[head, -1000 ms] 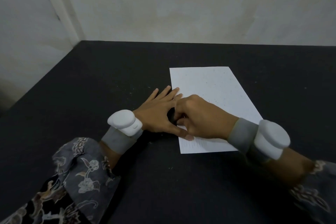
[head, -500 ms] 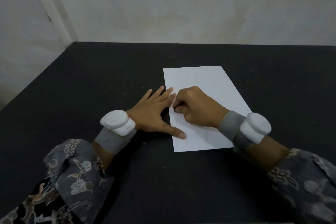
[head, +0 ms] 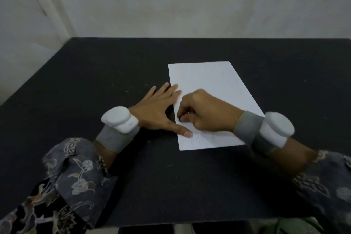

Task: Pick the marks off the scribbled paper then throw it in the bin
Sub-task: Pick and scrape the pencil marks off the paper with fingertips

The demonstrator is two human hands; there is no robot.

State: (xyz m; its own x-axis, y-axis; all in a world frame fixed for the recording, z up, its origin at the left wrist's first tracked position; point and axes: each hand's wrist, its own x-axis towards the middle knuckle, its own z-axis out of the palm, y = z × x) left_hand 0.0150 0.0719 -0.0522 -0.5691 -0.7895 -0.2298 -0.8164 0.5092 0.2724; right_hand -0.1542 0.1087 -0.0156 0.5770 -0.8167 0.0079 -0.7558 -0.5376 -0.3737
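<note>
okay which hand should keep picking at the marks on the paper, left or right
Right, most likely. The right hand sits curled on the paper, fingertips down at its left edge. The left hand lies flat, fingers and thumb overlapping that edge, better left pinning the sheet.

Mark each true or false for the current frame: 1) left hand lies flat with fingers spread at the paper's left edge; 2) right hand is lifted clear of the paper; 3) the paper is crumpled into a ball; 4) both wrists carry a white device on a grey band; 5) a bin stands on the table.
1) True. The left hand lies flat, fingers spread, its thumb and fingertips on the left edge of the paper.
2) False. The right hand rests on the paper with its fingers curled.
3) False. The paper lies flat on the black table.
4) True. White devices sit on the left wrist and the right wrist.
5) False. No bin is in view.
</note>
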